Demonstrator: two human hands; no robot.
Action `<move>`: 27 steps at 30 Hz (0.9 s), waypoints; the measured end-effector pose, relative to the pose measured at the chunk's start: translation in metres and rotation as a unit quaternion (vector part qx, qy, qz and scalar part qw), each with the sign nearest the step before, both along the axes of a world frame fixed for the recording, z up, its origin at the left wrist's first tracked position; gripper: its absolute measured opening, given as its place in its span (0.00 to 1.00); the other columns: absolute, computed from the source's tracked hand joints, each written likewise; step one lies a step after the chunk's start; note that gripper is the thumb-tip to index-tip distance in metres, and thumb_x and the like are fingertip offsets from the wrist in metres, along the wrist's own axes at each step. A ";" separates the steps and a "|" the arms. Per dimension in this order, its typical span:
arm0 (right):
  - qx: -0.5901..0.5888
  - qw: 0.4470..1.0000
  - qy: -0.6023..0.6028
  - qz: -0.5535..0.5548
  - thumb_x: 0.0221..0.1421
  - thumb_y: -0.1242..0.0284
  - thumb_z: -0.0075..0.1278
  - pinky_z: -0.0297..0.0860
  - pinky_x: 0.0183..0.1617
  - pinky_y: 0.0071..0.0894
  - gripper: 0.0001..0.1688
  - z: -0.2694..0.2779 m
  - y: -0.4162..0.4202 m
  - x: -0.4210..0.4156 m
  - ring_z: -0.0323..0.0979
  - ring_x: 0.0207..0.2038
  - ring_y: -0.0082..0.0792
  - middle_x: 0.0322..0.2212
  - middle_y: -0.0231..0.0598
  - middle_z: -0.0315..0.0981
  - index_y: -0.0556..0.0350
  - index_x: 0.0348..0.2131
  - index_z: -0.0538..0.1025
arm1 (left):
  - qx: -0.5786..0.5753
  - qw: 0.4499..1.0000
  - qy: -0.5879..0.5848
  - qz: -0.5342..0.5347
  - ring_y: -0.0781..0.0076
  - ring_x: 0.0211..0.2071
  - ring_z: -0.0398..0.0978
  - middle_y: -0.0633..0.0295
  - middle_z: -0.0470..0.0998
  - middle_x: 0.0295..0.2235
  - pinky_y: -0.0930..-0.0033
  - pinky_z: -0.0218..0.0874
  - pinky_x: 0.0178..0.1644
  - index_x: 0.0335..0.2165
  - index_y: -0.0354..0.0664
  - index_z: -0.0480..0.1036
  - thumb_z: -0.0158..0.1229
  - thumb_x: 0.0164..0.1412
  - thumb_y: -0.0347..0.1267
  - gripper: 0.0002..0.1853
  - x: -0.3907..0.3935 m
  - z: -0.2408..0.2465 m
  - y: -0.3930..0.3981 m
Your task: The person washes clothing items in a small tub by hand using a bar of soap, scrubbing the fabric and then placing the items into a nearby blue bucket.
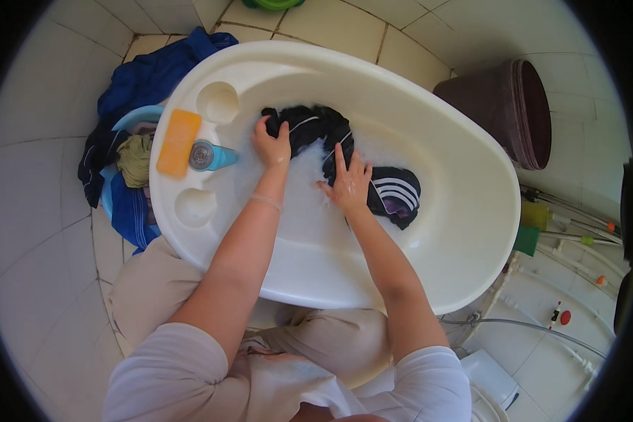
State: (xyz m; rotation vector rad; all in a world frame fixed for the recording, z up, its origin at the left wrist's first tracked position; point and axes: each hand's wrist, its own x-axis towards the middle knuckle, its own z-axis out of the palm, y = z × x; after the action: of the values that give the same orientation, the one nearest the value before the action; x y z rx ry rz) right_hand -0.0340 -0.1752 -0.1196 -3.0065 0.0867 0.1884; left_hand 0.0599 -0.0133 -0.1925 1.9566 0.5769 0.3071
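Note:
A wet black garment [316, 118] with white piping lies in cloudy, sudsy water inside a white plastic tub [453, 274]. My left hand [273, 143] grips the garment's far left end, with cloth between thumb and fingers. Spread out, my right hand [349, 182] rests on its middle and holds nothing. To the right of that hand, a part with white stripes [398, 190] and a purple patch rises out of the water. An orange bar [179, 143], probably soap, sits on the tub's left ledge. Beside it is a blue fitting [220, 157] with a round grey perforated face.
A light-blue basin [105, 195] heaped with clothes stands left of the tub; blue cloth [150, 76] lies behind it. At the right, a dark brown bucket [480, 105] lies tipped. Long-handled tools [575, 237] and a grey hose [533, 322] are lower right.

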 end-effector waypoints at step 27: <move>0.771 0.630 -0.048 -0.078 0.42 0.77 0.55 0.68 0.51 0.30 0.43 0.260 -0.062 0.027 0.71 0.45 0.33 0.43 0.41 0.72 0.49 0.59 0.61 | -0.227 0.732 0.108 -0.633 0.73 0.45 0.71 0.63 0.78 0.42 0.69 0.60 0.53 0.51 0.38 0.68 0.70 0.42 0.33 0.36 0.031 0.171 0.015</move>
State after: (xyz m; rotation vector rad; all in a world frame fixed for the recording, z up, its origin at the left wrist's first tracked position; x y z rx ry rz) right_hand -0.0071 -0.2368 0.1405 -1.2340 0.0959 0.0179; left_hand 0.0910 0.0013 -0.0214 1.4851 -0.5871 -0.8611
